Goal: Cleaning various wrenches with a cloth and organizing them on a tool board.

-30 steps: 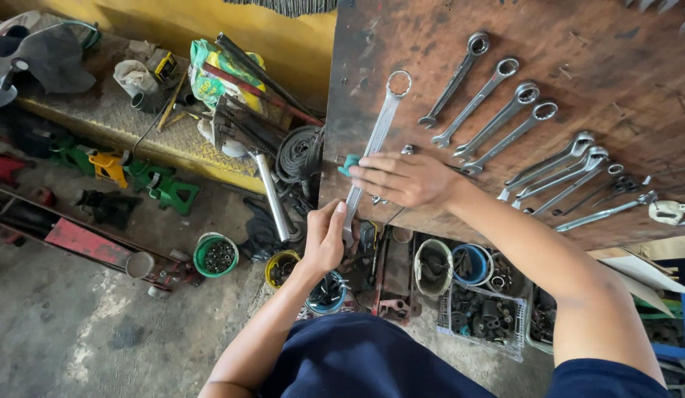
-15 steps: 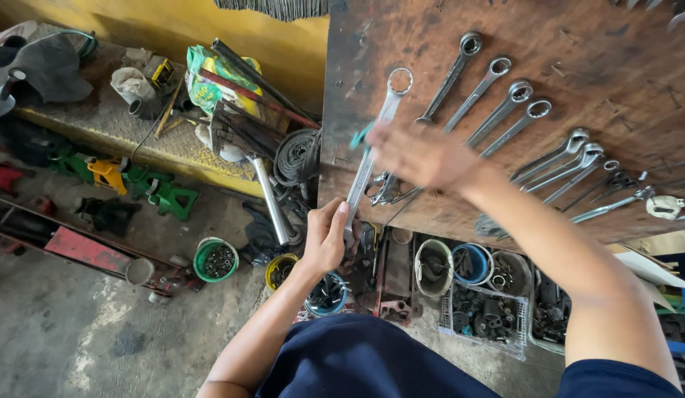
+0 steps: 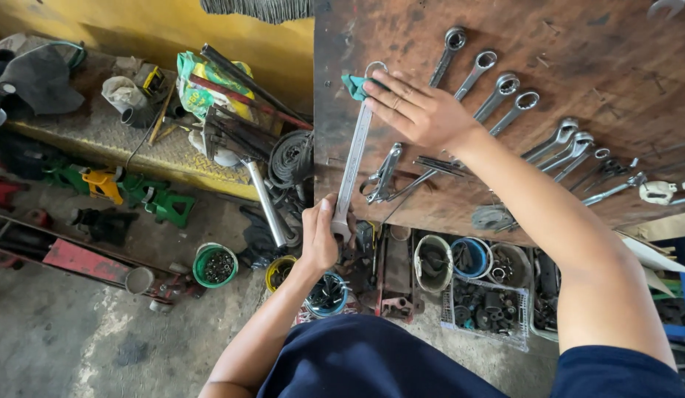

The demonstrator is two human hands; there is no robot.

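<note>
Long wrench: a long silver combination wrench (image 3: 352, 168) is lying nearly upright against the brown wooden board (image 3: 615, 66), its ring end at the top and its open end reaching down past the board's lower edge.
Left hand: the left hand (image 3: 320, 237) is gripping the wrench's lower end, fingers curling fully around the shaft and thumb pointing up along it.
Right hand: the right hand (image 3: 420, 112) is lying palm-down on the board, fingers stretched out almost straight and pressing a small green cloth (image 3: 354, 85) against the wrench just below its ring end; it is not closing around anything.
Green cloth: it is sitting bunched under the fingertips, touching the top of the wrench, sticking out to the left.
Hanging wrenches: a row of smaller ring wrenches (image 3: 497, 92) is hanging slantwise on the board beside the right hand, with more (image 3: 571, 146) running along behind the forearm.
Pliers: a pair of metal pliers (image 3: 383, 175) is hanging just right of the long wrench, below the right hand.
Floor below: round tubs (image 3: 216, 265) and a wire basket (image 3: 484, 309) of small metal parts are standing under the board, near the left hand.
Left of the board: green jack stands (image 3: 154, 197) and a coil of black cable (image 3: 291, 158) are sitting well apart from both hands.
</note>
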